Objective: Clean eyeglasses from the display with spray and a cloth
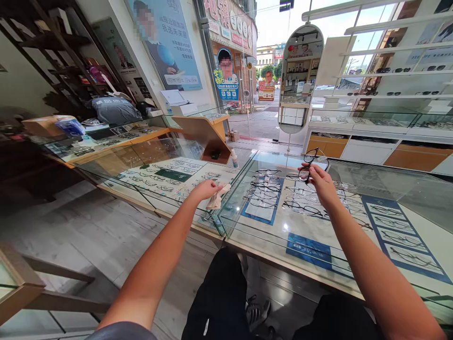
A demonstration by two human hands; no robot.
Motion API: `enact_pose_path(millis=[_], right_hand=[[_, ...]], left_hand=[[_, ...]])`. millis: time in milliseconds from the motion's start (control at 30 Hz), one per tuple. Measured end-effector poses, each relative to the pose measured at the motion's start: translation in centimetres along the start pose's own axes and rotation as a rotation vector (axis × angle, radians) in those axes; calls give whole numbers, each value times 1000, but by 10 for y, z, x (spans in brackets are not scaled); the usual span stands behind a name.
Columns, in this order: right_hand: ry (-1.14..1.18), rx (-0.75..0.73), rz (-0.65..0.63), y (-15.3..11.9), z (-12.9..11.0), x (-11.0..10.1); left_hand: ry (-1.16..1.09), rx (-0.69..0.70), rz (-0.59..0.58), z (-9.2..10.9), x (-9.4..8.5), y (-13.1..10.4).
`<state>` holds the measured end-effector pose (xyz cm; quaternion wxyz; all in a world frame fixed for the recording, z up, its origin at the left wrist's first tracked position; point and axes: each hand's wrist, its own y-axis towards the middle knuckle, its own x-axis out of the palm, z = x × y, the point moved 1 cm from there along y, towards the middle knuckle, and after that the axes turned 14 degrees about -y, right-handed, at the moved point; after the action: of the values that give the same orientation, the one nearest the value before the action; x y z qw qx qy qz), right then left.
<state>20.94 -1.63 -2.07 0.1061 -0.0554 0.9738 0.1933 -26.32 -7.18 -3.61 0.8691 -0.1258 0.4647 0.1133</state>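
Observation:
A pale beige cloth (218,197) hangs from the pinched fingers of my left hand (205,190), over the corner where two glass display cases meet. Held up above the right case, a dark-framed pair of glasses (305,174) is gripped in the fingers of my right hand (321,183). The two hands are well apart. Under the glass of the right case (262,231) lie rows of eyeglass frames (266,188), some on blue-bordered cards. More frames lie in the left case (159,212).
A small white bottle (234,158) stands near the case corner, beside a tilted brown wooden board (201,134). An oval mirror (300,78) rises behind the right case. Shelves with sunglasses (392,70) are at the right. A wooden stool-like frame (21,278) stands lower left.

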Motion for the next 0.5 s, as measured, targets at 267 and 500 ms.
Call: enact_pose_path(millis=[267,500], right_hand=[[-1,5,0,-1,0,1],[-18,3,2,-1,-1,1]], left_hand=[[108,-36,106,20,11,-2],[60,14,166,31,12,-4]])
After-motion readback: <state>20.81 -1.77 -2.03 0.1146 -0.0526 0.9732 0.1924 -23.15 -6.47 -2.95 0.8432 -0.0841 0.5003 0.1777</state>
